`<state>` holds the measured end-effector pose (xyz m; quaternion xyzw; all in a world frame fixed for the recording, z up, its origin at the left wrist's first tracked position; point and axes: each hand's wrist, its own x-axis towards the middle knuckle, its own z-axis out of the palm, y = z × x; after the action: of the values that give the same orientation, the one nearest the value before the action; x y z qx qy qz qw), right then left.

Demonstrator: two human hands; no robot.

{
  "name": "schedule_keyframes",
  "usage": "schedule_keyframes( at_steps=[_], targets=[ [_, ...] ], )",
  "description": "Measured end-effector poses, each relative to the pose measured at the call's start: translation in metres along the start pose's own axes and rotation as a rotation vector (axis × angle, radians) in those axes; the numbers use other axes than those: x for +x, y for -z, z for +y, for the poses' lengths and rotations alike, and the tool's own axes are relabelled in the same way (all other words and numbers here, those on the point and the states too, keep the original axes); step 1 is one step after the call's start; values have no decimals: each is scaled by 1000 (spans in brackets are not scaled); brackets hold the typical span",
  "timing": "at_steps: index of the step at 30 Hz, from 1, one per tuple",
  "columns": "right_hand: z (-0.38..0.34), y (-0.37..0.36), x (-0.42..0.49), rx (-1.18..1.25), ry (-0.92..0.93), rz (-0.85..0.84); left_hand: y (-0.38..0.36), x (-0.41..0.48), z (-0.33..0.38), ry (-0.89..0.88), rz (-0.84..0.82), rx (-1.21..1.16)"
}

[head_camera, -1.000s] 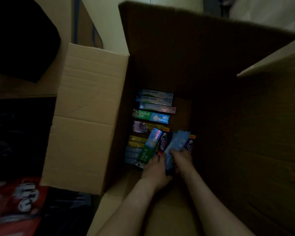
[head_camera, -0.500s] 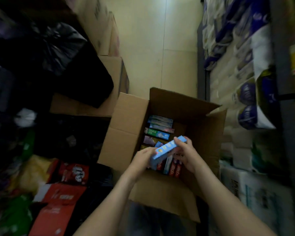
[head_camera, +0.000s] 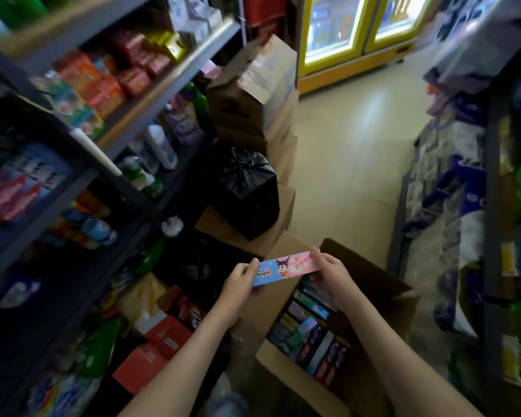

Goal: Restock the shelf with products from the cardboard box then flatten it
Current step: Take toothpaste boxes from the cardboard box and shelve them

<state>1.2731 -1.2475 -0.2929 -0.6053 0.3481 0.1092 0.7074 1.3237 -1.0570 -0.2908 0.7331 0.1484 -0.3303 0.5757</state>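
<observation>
Gripping toothpaste box (head_camera: 286,268) ends: left hand (head_camera: 240,281), right hand (head_camera: 328,276), above cardboard box (head_camera: 373,278).

Carton (head_camera: 286,267): blue at left end, pink at right end; cartoon figure with a dark head printed mid-face, red characters on the pink. Cardboard box (head_camera: 373,281): plain brown. Packs inside it (head_camera: 310,329): blue, green, and dark with red. Bag (head_camera: 247,191): glossy black. Floor (head_camera: 343,164): pale beige tile. Fridge frame (head_camera: 343,64): yellow. Cases (head_camera: 163,329) on the floor at left: red, white lettering. Shelf (head_camera: 175,82) rails: grey.
</observation>
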Motion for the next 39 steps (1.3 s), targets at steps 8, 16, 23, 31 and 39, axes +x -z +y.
schedule_keyframes(
  at_steps=[8, 16, 23, 31, 39],
  targets=[
    [-75, -115, -22, -187, 112, -240, 132, -42, 34, -169, 236, 53],
    [-96, -215, -45, -170, 67, -259, 227, -63, 53, -96, 307, 160],
    [-143, -289, -70, -297, 247, -373, 309, -85, 66, -318, 438, 116],
    [-176, -454, -112, -668, 635, -606, 445, -178, 60, -485, 908, 119],
    [-165, -633, -220, -779, 981, -930, 573, -304, 8, -461, 1533, 120]
  ],
)
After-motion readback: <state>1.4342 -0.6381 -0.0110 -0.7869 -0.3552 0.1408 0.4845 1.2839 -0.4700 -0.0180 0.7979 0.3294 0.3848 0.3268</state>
